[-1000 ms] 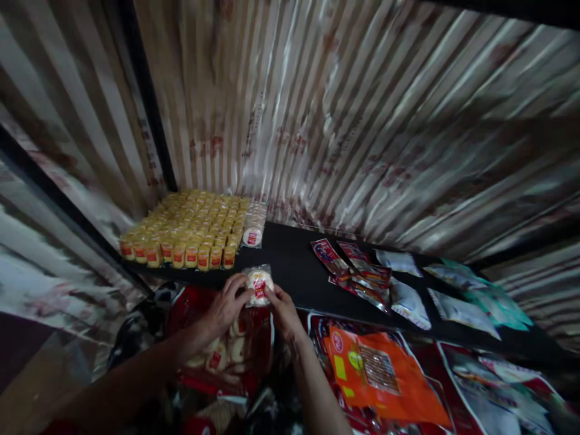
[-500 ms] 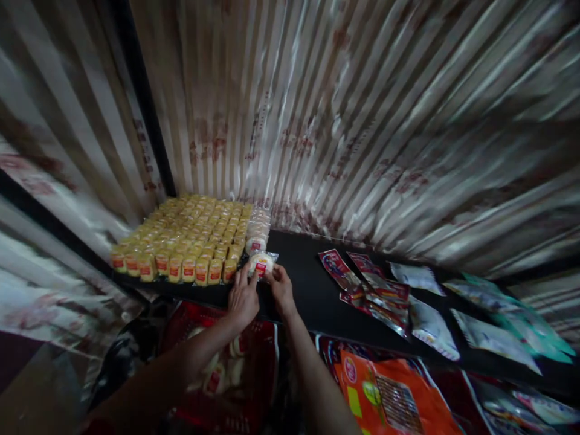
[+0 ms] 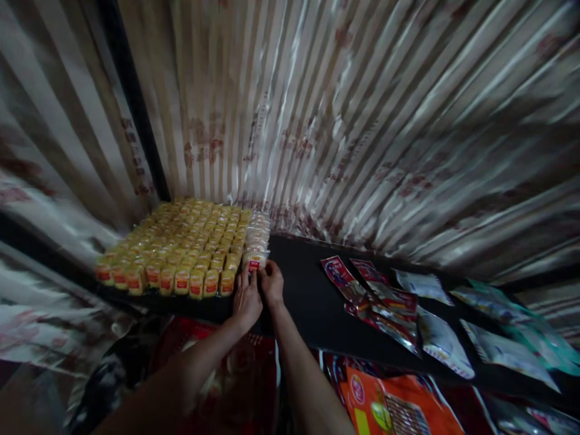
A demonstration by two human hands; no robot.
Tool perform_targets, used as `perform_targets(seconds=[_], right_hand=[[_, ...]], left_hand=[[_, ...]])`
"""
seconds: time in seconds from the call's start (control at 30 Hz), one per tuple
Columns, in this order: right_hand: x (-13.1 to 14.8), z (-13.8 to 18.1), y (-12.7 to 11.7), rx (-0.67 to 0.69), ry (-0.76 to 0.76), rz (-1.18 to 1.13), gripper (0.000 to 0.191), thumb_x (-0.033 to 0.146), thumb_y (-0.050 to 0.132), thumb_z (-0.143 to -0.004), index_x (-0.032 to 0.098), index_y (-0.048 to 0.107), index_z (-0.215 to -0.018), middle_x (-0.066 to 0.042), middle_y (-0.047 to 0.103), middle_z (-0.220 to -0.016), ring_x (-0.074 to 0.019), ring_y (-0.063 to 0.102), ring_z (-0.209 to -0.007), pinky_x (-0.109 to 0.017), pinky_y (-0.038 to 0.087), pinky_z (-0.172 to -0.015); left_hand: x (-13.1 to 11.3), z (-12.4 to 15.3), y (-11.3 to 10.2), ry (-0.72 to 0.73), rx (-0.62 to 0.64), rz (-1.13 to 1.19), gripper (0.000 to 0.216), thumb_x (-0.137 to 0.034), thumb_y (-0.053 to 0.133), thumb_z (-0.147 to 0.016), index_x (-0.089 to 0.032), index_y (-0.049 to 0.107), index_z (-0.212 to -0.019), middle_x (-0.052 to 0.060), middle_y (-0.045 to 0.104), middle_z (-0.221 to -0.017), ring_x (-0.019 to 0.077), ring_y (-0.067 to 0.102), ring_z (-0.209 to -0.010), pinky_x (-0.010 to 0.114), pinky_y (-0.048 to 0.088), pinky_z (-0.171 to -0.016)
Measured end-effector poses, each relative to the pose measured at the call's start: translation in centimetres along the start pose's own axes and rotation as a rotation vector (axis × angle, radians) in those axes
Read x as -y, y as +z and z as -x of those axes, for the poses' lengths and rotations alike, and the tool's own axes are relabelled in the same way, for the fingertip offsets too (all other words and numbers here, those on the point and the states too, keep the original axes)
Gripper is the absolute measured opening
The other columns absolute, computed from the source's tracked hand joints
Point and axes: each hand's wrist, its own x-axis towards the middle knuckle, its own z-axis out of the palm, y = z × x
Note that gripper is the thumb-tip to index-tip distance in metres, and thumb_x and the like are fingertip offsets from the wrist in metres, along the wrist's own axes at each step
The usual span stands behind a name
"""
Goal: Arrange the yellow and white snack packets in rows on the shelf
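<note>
Both my hands hold a small clear packet of a pale round snack with a red label (image 3: 255, 261), set upright at the front of a short row of like packets (image 3: 258, 231) on the black shelf (image 3: 308, 296). My left hand (image 3: 247, 297) grips its left side, my right hand (image 3: 272, 283) its right side, fingers closed on it. Left of the row stands a dense block of small yellow packets with red labels (image 3: 181, 241).
Corrugated metal sheets (image 3: 362, 121) wall the back and left. Red, white and green sachets (image 3: 385, 296) lie on the shelf's right part. Below the shelf sit a red bag of round snacks (image 3: 240, 374) and an orange pack (image 3: 385, 405).
My hands carried the packet from above the red bag up and forward onto the shelf, setting it against the front of the clear-packet row. The view tilted slightly.
</note>
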Motion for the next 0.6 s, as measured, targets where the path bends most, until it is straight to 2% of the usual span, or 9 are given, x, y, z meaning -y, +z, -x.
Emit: perform_targets(seconds=[0.13, 0.3, 0.47, 0.6], right_hand=[[0.4, -0.3, 0.4, -0.053, -0.036, 0.096, 0.028, 0.027, 0.055, -0.072, 0.017, 0.064, -0.097, -0.007, 0.068, -0.093, -0.0188, 0.061, -0.083, -0.029, 0.047, -0.08], [0.9, -0.6, 1.1, -0.073, -0.048, 0.079, 0.028, 0.025, 0.053, -0.074, 0.017, 0.063, -0.099, -0.008, 0.068, -0.095, -0.0191, 0.062, -0.085, -0.03, 0.047, -0.082], [1.2, -0.4, 1.3, -0.106, -0.026, 0.079, 0.033, 0.028, 0.053, -0.075, 0.015, 0.058, -0.104, -0.009, 0.066, -0.095, -0.0197, 0.061, -0.084, -0.03, 0.047, -0.079], [1.4, -0.2, 1.3, -0.14, -0.078, 0.133, 0.033, 0.031, 0.054, -0.074, 0.014, 0.059, -0.102, -0.011, 0.064, -0.095, -0.0211, 0.058, -0.086, -0.032, 0.046, -0.08]], left_hand=[[0.4, -0.6, 1.0, 0.014, -0.04, 0.004, 0.061, -0.002, 0.04, -0.074, -0.002, 0.039, -0.136, 0.021, 0.029, -0.149, 0.0295, 0.03, -0.136, 0.043, 0.03, -0.112], [0.6, -1.6, 1.8, -0.014, -0.056, 0.008, 0.05, -0.01, 0.036, -0.085, -0.001, 0.042, -0.134, 0.022, 0.031, -0.148, 0.0295, 0.029, -0.137, 0.043, 0.03, -0.113], [1.1, -1.7, 2.0, 0.032, -0.061, -0.006, 0.052, -0.012, 0.035, -0.087, -0.006, 0.038, -0.138, 0.019, 0.031, -0.149, 0.0273, 0.035, -0.134, 0.043, 0.032, -0.111], [1.6, -1.7, 2.2, 0.062, -0.052, -0.02, 0.052, -0.01, 0.034, -0.086, -0.005, 0.038, -0.138, 0.017, 0.039, -0.145, 0.0246, 0.036, -0.133, 0.041, 0.032, -0.112]])
